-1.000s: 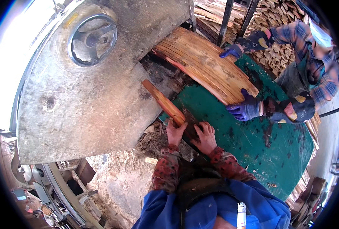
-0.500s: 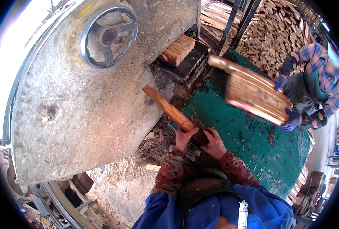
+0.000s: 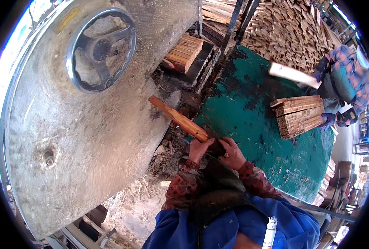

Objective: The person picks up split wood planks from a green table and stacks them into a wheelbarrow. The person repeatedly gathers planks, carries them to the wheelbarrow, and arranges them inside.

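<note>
A reddish-brown wooden board [image 3: 180,120] slants from in front of my body up toward the large metal panel. My left hand [image 3: 199,148] is closed on its near end, thumb along the top. My right hand [image 3: 233,154] sits just to the right, fingers bent against a dark piece [image 3: 214,143] at the board's near end. Whether that dark piece belongs to the board I cannot tell. Both hands are beside the left edge of a worn green table [image 3: 255,124].
A metal panel with a handwheel [image 3: 101,50] fills the left. Stacked boards [image 3: 186,52] lie on a dark ledge ahead. At the right, a gloved person [image 3: 350,79] handles a bundle of boards [image 3: 300,116] and a pale board [image 3: 294,76]. Sawdust [image 3: 130,203] covers the lower left.
The other person's bundle has come down to the right part of the green table, and a pale board is now apart from it. My hands keep their hold with little movement; the view has shifted slightly.
</note>
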A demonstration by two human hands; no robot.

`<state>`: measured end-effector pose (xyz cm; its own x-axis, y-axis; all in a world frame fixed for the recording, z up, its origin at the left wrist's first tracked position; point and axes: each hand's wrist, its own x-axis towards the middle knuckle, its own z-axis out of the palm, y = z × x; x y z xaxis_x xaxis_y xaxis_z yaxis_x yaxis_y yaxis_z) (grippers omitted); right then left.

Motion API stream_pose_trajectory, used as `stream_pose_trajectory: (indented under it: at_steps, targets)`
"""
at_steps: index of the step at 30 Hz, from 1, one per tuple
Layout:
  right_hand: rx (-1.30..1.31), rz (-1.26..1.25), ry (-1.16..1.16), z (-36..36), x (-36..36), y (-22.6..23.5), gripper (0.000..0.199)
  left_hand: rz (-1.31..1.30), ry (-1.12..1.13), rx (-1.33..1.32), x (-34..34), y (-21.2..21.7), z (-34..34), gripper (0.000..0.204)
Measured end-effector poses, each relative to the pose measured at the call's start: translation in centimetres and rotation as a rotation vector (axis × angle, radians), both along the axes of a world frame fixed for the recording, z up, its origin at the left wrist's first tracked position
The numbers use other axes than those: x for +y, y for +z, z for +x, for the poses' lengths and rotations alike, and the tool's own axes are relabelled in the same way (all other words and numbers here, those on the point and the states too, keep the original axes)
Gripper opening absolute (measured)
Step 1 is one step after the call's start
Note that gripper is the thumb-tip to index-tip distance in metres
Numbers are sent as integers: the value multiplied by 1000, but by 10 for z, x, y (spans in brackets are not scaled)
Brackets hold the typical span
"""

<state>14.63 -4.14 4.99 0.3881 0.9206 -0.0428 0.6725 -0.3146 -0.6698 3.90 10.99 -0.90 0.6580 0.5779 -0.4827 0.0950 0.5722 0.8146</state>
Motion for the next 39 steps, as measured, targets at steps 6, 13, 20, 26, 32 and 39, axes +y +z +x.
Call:
stream_pose_trajectory:
  at_steps: [6,13,20,26,32,39]
  targets:
    - [-40,-26,24,4,9,13,64,-51,34,-45,3,9,-3,32]
    - [-56,109,17,38,55,9,54,-35,130,-135,0,-15,0,36]
    - [-197,249,42,78,195,18,56,171,200,-87,-8,-44,7,39]
    - [-352,285,56,98,306,17,69,154,211,-148,-8,-26,7,42]
    - [-406,124,29,89,332,20,77,225,275,-112,-6,-15,3,40]
    - [-472,3,14,100,333,20,77,224,227,-67,-6,-28,4,38]
